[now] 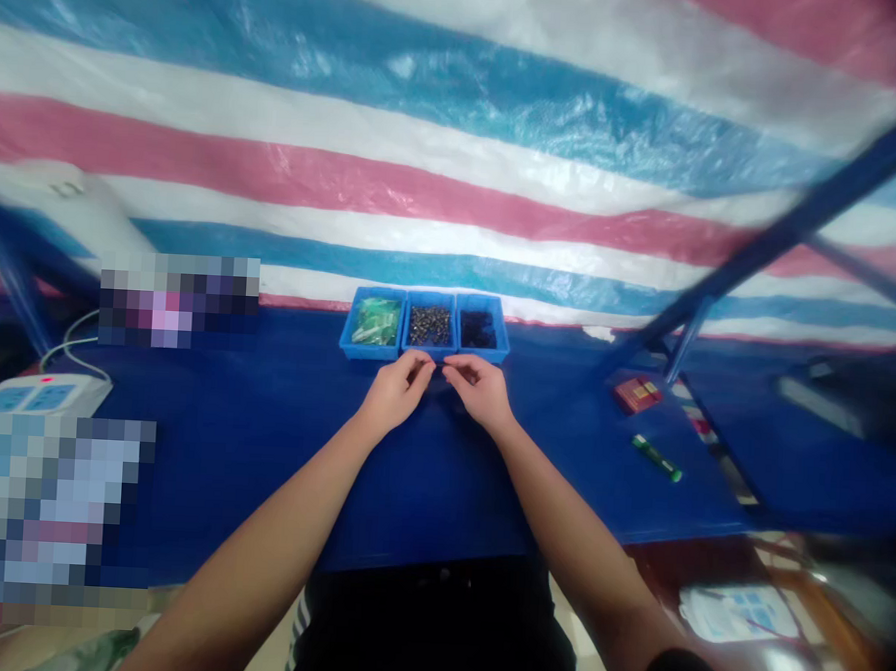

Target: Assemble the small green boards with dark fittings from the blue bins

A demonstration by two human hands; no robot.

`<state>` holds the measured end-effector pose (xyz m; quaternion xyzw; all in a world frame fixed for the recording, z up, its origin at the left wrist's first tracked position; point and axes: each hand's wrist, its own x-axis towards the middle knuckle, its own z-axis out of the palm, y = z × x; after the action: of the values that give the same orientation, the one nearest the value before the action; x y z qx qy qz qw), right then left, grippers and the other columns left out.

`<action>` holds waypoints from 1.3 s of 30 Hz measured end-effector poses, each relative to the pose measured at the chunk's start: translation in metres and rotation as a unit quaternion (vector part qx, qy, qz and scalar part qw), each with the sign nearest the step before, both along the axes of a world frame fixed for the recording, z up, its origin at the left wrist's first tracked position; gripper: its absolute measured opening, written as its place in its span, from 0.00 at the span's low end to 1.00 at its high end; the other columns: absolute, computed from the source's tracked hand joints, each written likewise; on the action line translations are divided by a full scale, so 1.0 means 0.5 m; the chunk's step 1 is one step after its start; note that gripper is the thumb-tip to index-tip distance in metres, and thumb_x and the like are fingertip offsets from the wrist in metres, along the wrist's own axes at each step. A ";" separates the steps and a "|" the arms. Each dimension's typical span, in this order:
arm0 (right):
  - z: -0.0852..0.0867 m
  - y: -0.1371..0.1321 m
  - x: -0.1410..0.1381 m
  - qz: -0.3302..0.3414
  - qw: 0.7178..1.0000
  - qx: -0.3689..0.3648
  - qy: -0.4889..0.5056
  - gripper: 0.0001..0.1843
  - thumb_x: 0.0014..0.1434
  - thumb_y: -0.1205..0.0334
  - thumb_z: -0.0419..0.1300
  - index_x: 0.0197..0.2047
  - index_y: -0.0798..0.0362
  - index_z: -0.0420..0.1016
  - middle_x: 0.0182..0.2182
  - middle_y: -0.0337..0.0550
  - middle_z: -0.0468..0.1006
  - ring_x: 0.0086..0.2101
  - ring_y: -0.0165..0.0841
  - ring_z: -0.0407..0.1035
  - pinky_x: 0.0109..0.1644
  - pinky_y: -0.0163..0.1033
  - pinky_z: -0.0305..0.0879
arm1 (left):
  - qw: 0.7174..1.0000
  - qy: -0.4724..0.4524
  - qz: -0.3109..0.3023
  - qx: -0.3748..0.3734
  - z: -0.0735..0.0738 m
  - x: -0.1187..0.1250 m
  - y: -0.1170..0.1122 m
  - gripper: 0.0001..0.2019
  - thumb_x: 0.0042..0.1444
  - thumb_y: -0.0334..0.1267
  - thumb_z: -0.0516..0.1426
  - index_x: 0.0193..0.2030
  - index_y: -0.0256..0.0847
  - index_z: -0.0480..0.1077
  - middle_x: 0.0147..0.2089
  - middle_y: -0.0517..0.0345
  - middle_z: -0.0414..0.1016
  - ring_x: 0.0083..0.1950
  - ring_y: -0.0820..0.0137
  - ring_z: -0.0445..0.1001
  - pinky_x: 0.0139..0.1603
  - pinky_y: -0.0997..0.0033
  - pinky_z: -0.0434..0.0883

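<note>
My left hand point(398, 388) and my right hand point(481, 389) meet over the blue table, each with thumb and fingers pinched together. A tiny dark piece seems to lie between their fingertips, too small to name. Just beyond the hands stand three blue bins side by side. Green, clear-looking packets point(378, 322) fill the left bin point(370, 351). In the middle bin point(431, 296) are many small metallic parts point(428, 325). Small black parts point(478, 329) lie in the right bin point(496, 355).
On the blue table point(440, 495), a red box point(637, 395) and a green tube point(657, 458) lie to the right. A white power strip point(76, 392) with a cable is at left, near blurred-out items. Blue frame bars point(761, 232) slant at right, before a striped sheet point(425, 194).
</note>
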<state>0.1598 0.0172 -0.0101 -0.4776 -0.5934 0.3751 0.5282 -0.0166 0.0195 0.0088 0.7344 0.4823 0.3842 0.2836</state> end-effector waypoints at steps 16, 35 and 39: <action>0.003 -0.004 0.000 0.003 1.000 0.002 0.012 0.14 0.55 0.54 0.64 0.43 0.51 0.79 0.37 0.44 0.81 0.35 0.35 0.76 0.43 0.41 0.73 | 1.000 -0.003 0.000 0.010 -0.005 -0.001 0.002 0.14 0.63 0.49 0.51 0.42 0.42 0.70 0.29 0.62 0.74 0.29 0.72 0.73 0.34 0.74 0.69; 0.005 -0.002 0.000 0.000 1.000 0.002 0.013 0.14 0.55 0.53 0.64 0.42 0.51 0.79 0.36 0.44 0.82 0.33 0.35 0.76 0.42 0.41 0.74 | 0.999 -0.014 0.010 0.028 -0.011 0.003 0.002 0.13 0.61 0.48 0.55 0.46 0.43 0.71 0.28 0.64 0.73 0.29 0.74 0.71 0.35 0.75 0.68; 0.005 -0.002 -0.001 0.006 1.000 0.000 0.013 0.15 0.54 0.53 0.64 0.42 0.51 0.79 0.35 0.44 0.81 0.33 0.35 0.76 0.41 0.41 0.74 | 0.999 -0.007 0.014 0.032 -0.009 0.002 0.002 0.13 0.62 0.48 0.54 0.40 0.43 0.73 0.30 0.62 0.75 0.29 0.73 0.72 0.34 0.74 0.68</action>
<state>0.1594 0.0160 -0.0075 -0.4693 -0.5895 0.3838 0.5338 -0.0156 0.0206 0.0042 0.7337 0.4781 0.4080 0.2582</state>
